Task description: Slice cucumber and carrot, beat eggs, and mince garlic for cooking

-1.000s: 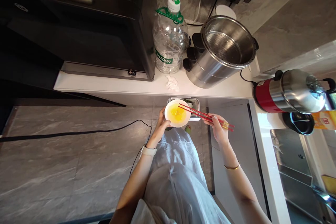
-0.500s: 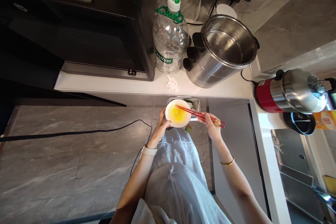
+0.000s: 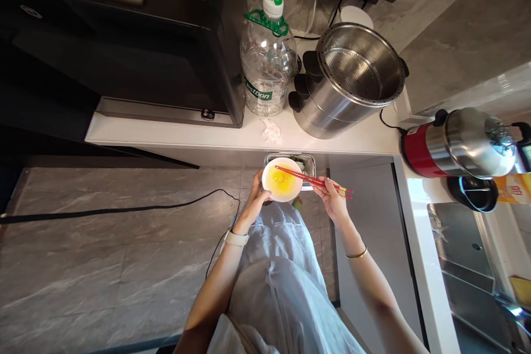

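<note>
With 12 o'clock straight ahead of the person and the white bowl as the middle of the clock, the left hand sits at 8 o'clock, thumb by the rim and fingers curled around the side, pinching the bowl. The right hand is at 4 o'clock, its fingers pressed together on 2 red chopsticks. Their tips are inside the bowl at about 11 o'clock, over yellow stuff that looks like egg; it is hard to tell if they touch it. The bowl is held up off the bench, partly hiding a bin at 2 o'clock. On the bench, a crumpled white tissue and a see-through bottle are near 12 o'clock, and a tall steel pot is at 1 o'clock. The step in hand seems to be stirring. The yellow has brighter patches, so it may not be mixed all the way, or that may be shine. The next move seems to call for a firm hold on the bowl and small, gentle rounds that do not splash.
</note>
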A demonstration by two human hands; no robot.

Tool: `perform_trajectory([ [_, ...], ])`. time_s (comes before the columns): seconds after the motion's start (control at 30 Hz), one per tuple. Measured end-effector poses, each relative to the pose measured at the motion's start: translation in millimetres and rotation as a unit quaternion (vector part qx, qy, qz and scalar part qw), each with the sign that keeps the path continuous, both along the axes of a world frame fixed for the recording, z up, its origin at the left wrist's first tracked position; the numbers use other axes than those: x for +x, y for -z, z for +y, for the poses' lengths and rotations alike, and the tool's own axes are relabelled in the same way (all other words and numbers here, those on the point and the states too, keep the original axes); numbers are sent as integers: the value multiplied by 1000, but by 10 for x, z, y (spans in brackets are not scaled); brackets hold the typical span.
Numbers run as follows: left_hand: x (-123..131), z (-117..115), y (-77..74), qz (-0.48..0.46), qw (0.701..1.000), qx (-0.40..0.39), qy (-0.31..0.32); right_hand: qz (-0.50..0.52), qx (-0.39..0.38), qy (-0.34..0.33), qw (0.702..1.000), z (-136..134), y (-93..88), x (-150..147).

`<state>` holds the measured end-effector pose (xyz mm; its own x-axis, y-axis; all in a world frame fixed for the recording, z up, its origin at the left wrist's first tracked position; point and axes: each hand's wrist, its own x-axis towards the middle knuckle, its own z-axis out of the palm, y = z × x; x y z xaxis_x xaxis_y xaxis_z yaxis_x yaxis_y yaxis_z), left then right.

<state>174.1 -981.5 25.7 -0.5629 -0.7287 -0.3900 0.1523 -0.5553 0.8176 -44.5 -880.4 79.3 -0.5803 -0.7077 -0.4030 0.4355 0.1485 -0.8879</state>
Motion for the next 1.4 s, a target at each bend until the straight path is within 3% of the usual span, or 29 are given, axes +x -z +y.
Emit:
perform_trajectory([
  [0.2,10,-11,38,-3,1000,4,-5,-52,-8,25,998,67,17,-68],
  [0.37,69,-49,99,-11,1000,13,-24,-67,-23,64,995,177,-69,-237],
  [0.47,116,-75,130,-21,998,29,-46,-29,-30,77,996,225,-105,-368],
  [0.57,163,-97,140,-19,998,30,-59,60,-15,73,995,169,-11,-471],
  [0.8,211,-105,130,-13,997,23,-66,244,112,-93,959,-307,545,-608],
  [0.97,224,-63,177,-11,997,24,-69,392,140,-183,890,-464,544,-625],
  [1.07,228,-46,212,-22,997,29,-74,426,137,-199,872,-456,497,-608],
  [1.13,225,-40,222,-30,996,31,-76,416,137,-184,880,-420,485,-598],
  [1.23,216,-36,211,-31,996,34,-82,349,119,-119,922,-322,404,-577],
  [1.3,208,-36,191,-28,996,33,-81,287,82,-51,953,-231,253,-546],
  [1.4,195,-34,151,-16,997,27,-67,213,16,21,977,-65,-90,-460],
])
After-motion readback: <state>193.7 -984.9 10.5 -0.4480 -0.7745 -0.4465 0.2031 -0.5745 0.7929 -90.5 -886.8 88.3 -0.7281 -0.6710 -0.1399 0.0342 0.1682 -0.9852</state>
